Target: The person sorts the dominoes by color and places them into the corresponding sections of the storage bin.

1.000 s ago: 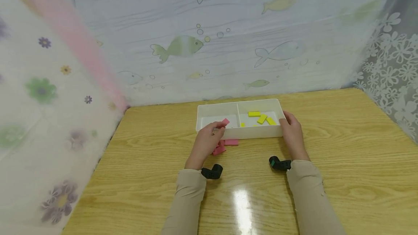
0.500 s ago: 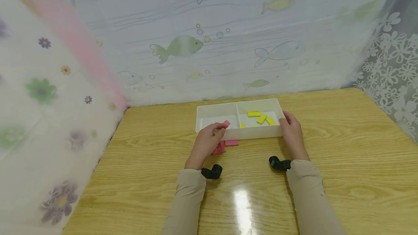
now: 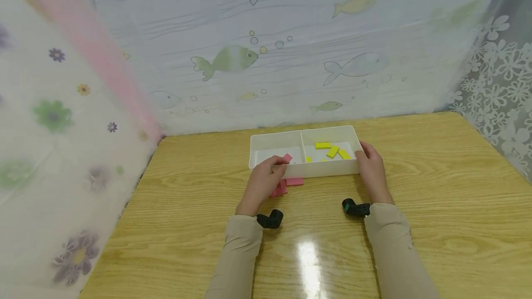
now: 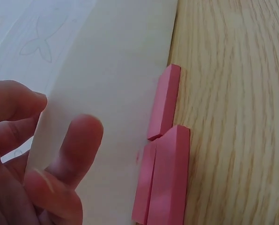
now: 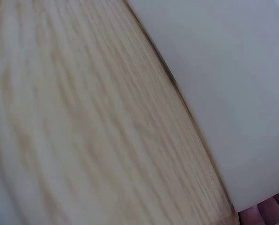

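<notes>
A white two-compartment box (image 3: 326, 169) stands on the table. My left hand (image 3: 262, 180) holds its front wall, with fingertips at the rim and the thumb outside in the left wrist view. A pink block (image 3: 287, 157) shows beside those fingers, in the left compartment; whether they touch it, I cannot tell. Yellow blocks (image 3: 323, 145) lie in the right compartment. My right hand (image 3: 373, 172) grips the box's right end; only part of that hand (image 5: 270, 213) shows in the right wrist view. Several pink blocks (image 4: 170, 176) lie on the table against the front wall.
The wooden table (image 3: 191, 188) reaches back to a curtain (image 3: 282, 96) printed with fish. A flowered sheet (image 3: 54, 160) hangs on the left, and a grey floral curtain (image 3: 503, 77) on the right. Both wrists carry black devices (image 3: 271, 219).
The pink block beside my left fingers has shifted very slightly toward the front wall. Both hands and the box have stayed almost still.
</notes>
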Motion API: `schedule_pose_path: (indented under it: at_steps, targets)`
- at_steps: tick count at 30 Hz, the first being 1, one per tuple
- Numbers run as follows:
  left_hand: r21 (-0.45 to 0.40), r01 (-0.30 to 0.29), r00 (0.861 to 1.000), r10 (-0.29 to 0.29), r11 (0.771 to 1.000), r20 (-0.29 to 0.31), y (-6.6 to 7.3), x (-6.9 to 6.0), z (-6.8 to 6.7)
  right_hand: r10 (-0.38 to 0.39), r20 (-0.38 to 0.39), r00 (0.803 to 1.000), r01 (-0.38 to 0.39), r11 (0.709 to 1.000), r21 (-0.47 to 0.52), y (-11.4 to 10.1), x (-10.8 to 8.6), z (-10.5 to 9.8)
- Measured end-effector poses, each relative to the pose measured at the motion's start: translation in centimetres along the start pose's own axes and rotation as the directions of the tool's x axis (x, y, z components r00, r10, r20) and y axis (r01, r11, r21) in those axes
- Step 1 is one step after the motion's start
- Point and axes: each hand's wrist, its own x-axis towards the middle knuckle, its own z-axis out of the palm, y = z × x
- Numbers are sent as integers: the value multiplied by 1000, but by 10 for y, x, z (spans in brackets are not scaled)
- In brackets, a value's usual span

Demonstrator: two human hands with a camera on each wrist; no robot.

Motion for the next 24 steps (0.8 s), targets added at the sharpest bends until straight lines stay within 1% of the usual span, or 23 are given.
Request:
schedule_pose_path:
  at_steps: [6,10,14,20,24]
  targets:
    - [105,-41,999,41,994,-6,-1,2,1,3,5,1000,-3,1000,7,0,0,0]
    - [131,-54,998,56,990,-8,-1,1,0,2,5,1000,-2,1000,11,-1,0,0]
    - [129,-59,998,61,990,-8,-1,1,0,4,3,1000,-4,1000,20,-1,0,1]
    - [95,-46,999,47,994,-5,0,0,0,9,6,1000,-9,1000,17,-1,-1,1]
    - [91,-50,999,51,995,-6,0,0,0,10,5,1000,-10,1000,14,-1,-1,1]
